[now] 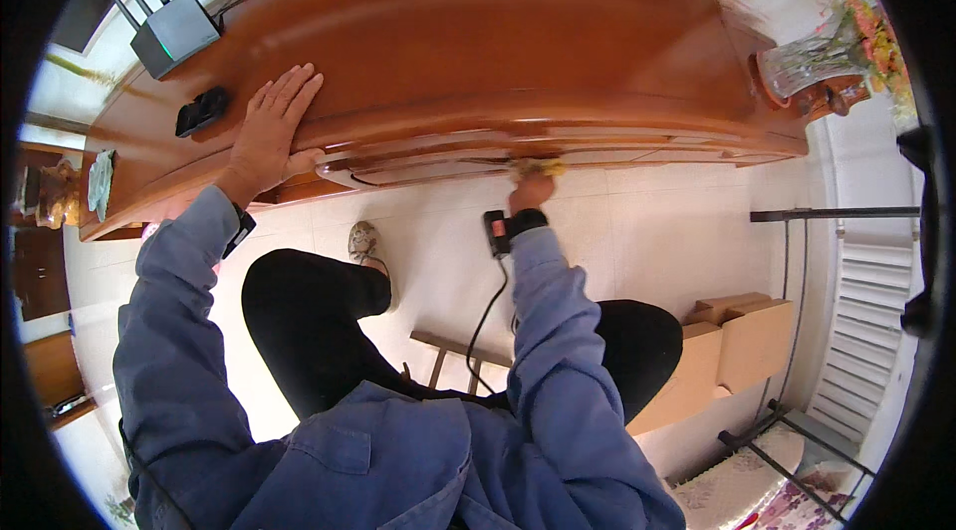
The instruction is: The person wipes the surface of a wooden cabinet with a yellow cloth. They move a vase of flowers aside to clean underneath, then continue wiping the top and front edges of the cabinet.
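Observation:
A long reddish-brown wooden cabinet (478,44) with a glossy top spans the upper view. My left hand (272,126) lies flat on its top near the front edge, fingers spread and nothing in them. At the cabinet's front, below the top's edge, my right hand (532,190) is closed around a yellowish cloth (549,167), partly hidden and slightly blurred. A small black device (496,233) with a cable sits at my right wrist, and a black band is around each wrist.
A router (175,33) with antennas, a black object (202,111) and a pale green item (101,185) rest on the cabinet's left part. A glass vase of flowers (810,70) stands at its right end. Cardboard boxes (758,343) and a black metal frame (833,214) are at right.

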Tool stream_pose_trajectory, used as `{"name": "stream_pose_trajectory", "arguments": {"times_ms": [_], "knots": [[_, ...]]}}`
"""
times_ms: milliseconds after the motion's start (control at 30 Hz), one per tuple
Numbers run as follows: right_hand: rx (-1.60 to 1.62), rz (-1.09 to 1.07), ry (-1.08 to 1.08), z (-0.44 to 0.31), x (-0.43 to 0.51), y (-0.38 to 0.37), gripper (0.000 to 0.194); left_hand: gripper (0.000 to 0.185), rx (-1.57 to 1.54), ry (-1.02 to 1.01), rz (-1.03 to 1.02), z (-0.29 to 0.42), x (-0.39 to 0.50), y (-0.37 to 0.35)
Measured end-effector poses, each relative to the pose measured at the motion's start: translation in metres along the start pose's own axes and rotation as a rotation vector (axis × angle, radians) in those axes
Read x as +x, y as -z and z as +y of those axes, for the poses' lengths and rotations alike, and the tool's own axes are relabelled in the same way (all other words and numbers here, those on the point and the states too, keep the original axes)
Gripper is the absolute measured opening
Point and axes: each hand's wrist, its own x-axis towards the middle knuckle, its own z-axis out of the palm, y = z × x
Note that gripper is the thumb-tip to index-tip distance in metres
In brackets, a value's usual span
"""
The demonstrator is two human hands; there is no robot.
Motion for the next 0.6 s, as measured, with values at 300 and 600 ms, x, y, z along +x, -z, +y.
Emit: {"name": "stream_pose_trajectory", "arguments": {"times_ms": [300, 600], "knots": [[-1.064, 0.137, 0.816, -0.003, 0.143, 0.103, 0.023, 0.097, 0.02, -0.036, 0.036, -0.006, 0.007, -0.005], [-1.535, -0.029, 0.375, 0.01, 0.16, 0.074, 0.04, 0.096, -0.009, -0.036, 0.028, -0.007, 0.007, -0.003]]}}
